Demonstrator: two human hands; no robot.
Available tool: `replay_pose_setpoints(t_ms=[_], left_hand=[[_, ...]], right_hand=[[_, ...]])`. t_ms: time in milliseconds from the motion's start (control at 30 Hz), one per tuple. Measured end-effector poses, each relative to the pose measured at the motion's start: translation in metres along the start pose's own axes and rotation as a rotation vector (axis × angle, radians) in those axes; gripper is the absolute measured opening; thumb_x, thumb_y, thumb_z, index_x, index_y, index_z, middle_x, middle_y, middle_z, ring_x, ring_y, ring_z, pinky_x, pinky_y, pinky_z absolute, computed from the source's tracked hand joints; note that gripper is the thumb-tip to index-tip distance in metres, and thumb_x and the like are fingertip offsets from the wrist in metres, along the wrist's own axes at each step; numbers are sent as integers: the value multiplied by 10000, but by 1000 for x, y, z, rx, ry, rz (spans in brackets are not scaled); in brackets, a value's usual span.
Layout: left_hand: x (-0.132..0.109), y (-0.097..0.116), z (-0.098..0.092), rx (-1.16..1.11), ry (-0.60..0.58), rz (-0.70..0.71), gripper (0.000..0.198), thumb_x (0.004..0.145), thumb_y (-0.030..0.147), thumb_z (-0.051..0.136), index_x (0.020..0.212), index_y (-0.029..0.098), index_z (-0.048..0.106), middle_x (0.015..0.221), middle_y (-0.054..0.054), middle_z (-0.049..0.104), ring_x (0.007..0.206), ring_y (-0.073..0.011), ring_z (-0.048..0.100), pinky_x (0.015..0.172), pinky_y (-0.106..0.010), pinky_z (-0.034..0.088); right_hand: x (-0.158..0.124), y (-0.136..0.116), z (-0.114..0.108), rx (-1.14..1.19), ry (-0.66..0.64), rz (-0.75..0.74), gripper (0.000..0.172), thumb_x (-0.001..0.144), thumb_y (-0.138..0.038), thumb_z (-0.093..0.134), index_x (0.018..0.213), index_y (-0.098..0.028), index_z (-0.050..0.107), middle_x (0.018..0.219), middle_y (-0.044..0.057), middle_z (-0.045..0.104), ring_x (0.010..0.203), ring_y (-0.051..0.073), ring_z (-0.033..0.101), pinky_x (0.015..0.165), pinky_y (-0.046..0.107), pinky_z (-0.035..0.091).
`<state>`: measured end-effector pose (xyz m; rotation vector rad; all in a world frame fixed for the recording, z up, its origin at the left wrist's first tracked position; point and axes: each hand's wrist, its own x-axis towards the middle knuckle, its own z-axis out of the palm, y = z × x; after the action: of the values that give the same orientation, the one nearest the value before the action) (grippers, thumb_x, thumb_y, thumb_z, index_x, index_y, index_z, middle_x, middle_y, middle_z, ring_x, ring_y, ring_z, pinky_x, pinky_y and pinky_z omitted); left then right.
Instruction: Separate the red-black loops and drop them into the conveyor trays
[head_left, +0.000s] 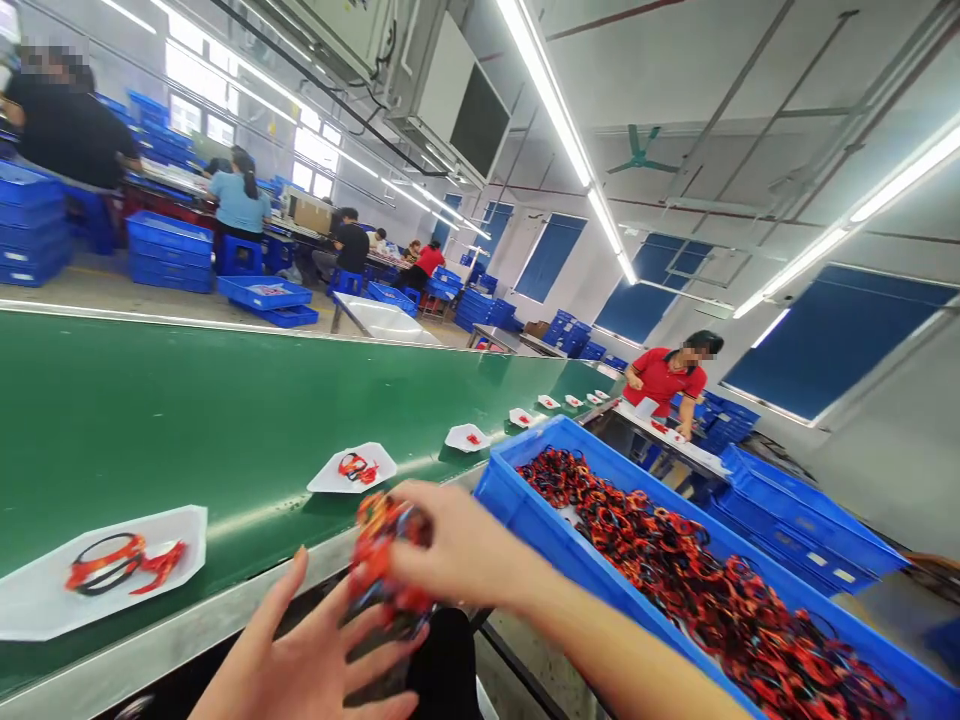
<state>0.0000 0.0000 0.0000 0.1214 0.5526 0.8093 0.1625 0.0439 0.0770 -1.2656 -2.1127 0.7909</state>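
Observation:
My right hand [457, 540] reaches in from the right and pinches a tangled bunch of red and black loop-shaped parts [386, 560]. My left hand [307, 655] is below it, fingers apart, with the fingertips close to the bunch's lower side. A blue plastic crate [570, 510] heaped with more of these parts stands to the right of my hands. On the green conveyor belt [187, 440] to the left, white plates [45, 600] each carry a small red and black piece. The nearest of them lies left of my left hand.
A steel edge [180, 630] runs along the belt near my hands. A co-worker in a red shirt [664, 380] stands at a table beyond the crate. Stacked blue crates [802, 520] are at right, and more workers sit at benches in the far left.

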Motion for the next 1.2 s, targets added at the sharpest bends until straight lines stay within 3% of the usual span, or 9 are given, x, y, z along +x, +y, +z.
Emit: replay_pose_setpoints(t_ms=[67, 167, 333, 533, 667, 733, 833, 1033, 1200], left_hand=[[-3, 8, 4, -35, 119, 130, 475, 702, 375, 649, 1091, 105, 607, 1027, -223, 675, 965, -446, 601, 822, -664, 439], [-4, 22, -15, -74, 283, 278, 275, 698, 318, 662, 904, 136, 654, 814, -142, 715, 790, -376, 663, 784, -647, 465], [-5, 44, -52, -118, 257, 397, 277, 673, 274, 697, 923, 160, 658, 853, -111, 718, 800, -341, 667, 811, -641, 456], [-6, 59, -56, -273, 228, 423, 266, 679, 248, 691, 924, 149, 656, 851, -106, 722, 857, -321, 663, 857, -644, 441], [-7, 56, -52, -314, 192, 363, 399, 680, 287, 691, 1043, 131, 631, 986, -153, 703, 985, -361, 619, 868, -609, 465], [-9, 53, -52, -311, 188, 328, 487, 683, 306, 685, 1124, 120, 596, 1109, -186, 658, 1061, -385, 572, 867, -601, 471], [-11, 46, -53, -315, 263, 351, 500, 676, 292, 688, 1137, 125, 587, 1122, -191, 652, 1056, -395, 572, 849, -620, 475], [-7, 32, -53, -275, 284, 334, 495, 668, 283, 703, 1123, 124, 587, 1136, -203, 642, 1058, -395, 570, 847, -615, 479], [-1, 22, -50, -229, 266, 336, 462, 694, 298, 682, 1117, 136, 594, 1140, -191, 643, 1065, -383, 568, 850, -602, 480]], right_hand=[[9, -4, 46, -378, -92, -206, 219, 704, -373, 616, 859, -219, 599, 631, -13, 626, 526, 170, 542, 470, 243, 357], [29, -3, 90, -691, -149, -367, 365, 687, -474, 593, 913, -187, 578, 619, 30, 639, 485, 209, 547, 432, 269, 351], [63, -13, 105, -651, -165, -518, 465, 707, -546, 582, 1003, -188, 558, 849, 73, 653, 664, 236, 610, 530, 301, 432], [80, -28, 91, -139, -160, -406, 680, 611, -526, 725, 1201, -280, 495, 895, 2, 594, 691, 163, 568, 670, 309, 450], [85, -13, 89, 652, -32, -37, 381, 799, -531, 519, 1030, -239, 596, 729, -41, 522, 412, 45, 294, 398, 177, 316], [86, 1, 89, 1072, 38, 156, 426, 828, -572, 439, 958, -198, 595, 650, -52, 482, 373, 33, 153, 322, 153, 197], [83, 21, 89, 1454, 73, 339, 464, 816, -612, 441, 889, -173, 573, 571, -64, 451, 353, 27, 136, 293, 137, 145], [72, 44, 95, 1671, 107, 387, 436, 849, -584, 414, 854, -174, 563, 520, -82, 382, 346, 35, 178, 290, 128, 167], [63, 46, 93, 1527, 153, 187, 379, 791, -575, 528, 847, -204, 584, 525, -87, 378, 362, 35, 124, 296, 129, 150]])
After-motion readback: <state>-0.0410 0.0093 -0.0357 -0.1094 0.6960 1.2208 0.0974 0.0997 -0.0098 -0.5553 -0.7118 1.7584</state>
